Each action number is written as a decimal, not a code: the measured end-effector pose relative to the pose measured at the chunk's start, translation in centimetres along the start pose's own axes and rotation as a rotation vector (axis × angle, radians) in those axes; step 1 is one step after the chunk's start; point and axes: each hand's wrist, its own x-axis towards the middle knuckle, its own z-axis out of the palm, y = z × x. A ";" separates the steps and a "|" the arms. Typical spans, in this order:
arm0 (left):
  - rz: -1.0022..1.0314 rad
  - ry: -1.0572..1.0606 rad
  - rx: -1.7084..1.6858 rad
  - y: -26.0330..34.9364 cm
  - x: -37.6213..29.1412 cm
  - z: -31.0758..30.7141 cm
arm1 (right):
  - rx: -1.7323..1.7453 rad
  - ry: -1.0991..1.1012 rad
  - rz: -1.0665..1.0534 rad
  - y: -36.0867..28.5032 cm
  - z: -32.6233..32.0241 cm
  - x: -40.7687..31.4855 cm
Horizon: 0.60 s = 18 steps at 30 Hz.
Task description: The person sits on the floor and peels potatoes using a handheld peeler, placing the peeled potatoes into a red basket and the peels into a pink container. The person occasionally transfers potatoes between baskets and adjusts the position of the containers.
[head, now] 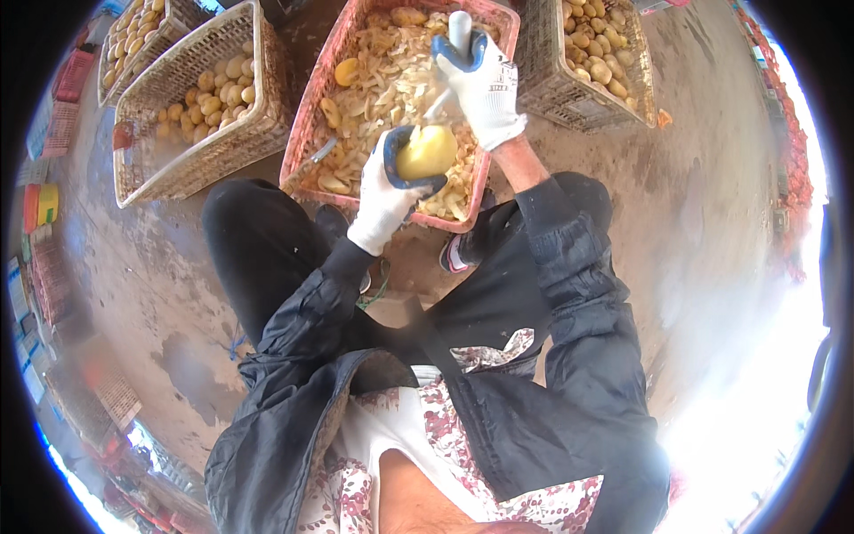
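Observation:
In a white glove with a blue coated palm, my left hand (393, 187) holds a peeled yellow potato (427, 153) over a red plastic crate (307, 100). My right hand (482, 90), gloved the same way, grips the pale handle of a peeler (460, 30). The peeler's blurred head (439, 105) is just above the potato; whether it touches cannot be told. Potato peelings (393, 83) fill the crate beneath both hands, with a few potatoes (347, 72) among them. At the crate's left side, a second tool with a metal end (324, 150) rests against the peelings.
A dirty white plastic crate (200, 160) with unpeeled potatoes (217, 97) stands to the left, another crate (167, 40) behind it. On the right is one more potato crate (587, 110). My knees flank the red crate. Concrete floor (700, 187) surrounds everything, and stacked goods line the left edge.

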 end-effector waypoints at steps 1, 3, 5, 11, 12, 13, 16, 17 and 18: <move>0.031 0.021 0.034 0.1 0.0 0.1 | 0.133 0.080 0.012 0.8 0.2 0.5; 0.096 0.061 0.095 0.6 -0.2 0.7 | 0.179 0.100 0.026 1.6 -0.4 1.1; 0.120 0.063 0.170 0.1 0.3 0.5 | 0.327 0.085 0.049 2.2 -0.7 1.0; 0.065 0.049 -0.021 -0.2 -0.1 0.6 | -0.251 0.026 -0.099 1.5 0.6 0.8; 0.030 0.045 -0.082 0.2 0.2 0.6 | -0.096 0.089 -0.093 1.7 0.7 1.0; -0.008 0.048 -0.142 0.6 0.3 0.5 | 0.123 0.016 0.251 2.2 0.9 1.6; -0.150 0.049 -0.275 0.3 1.1 -0.9 | 0.340 -0.171 0.252 2.0 -0.8 0.9; -0.205 0.044 -0.314 -0.1 1.4 -1.3 | 0.389 -0.275 0.298 2.3 -1.2 0.7; -0.172 0.102 -0.578 -1.0 1.9 -0.7 | 0.528 -0.362 0.327 2.5 -1.1 0.3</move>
